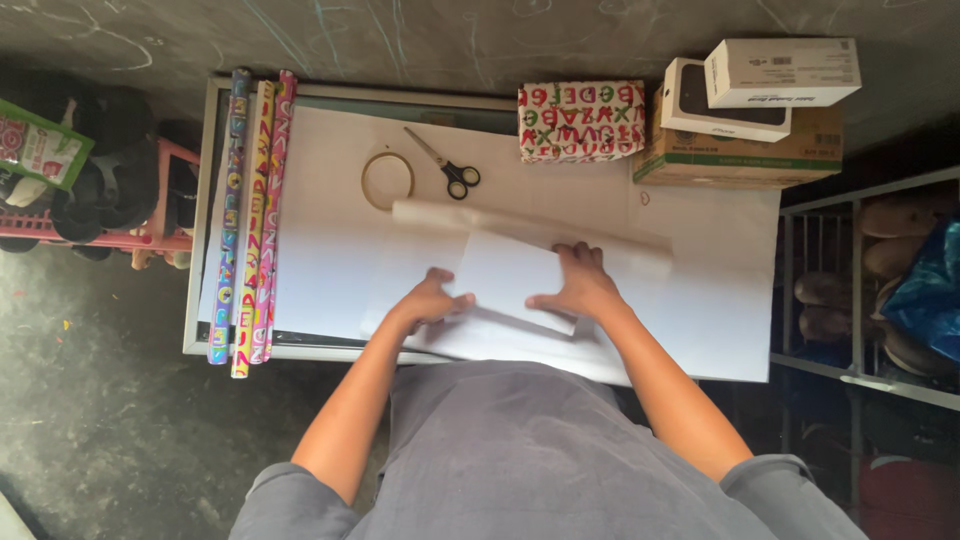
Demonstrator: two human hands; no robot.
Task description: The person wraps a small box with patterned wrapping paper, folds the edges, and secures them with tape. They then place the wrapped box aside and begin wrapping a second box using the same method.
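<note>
Grey shirt (520, 450) up close; left hand (432, 298) and right hand (580, 285) both press flat, unclenched, on the folded white paper (510, 280), scissors (447, 165) beyond.

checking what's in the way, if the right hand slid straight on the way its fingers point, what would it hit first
The right hand points away from the body across the white paper. It would probably first meet the curled paper roll edge, which lies just beyond its fingertips.

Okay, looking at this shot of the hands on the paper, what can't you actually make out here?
Head view:
- What lies under the folded white sheet: covered by the paper and both hands, left hand, right hand.
- Table's near edge: hidden by the person's grey shirt.
- The shelf contents at right: dark, cut off by the frame.
</note>
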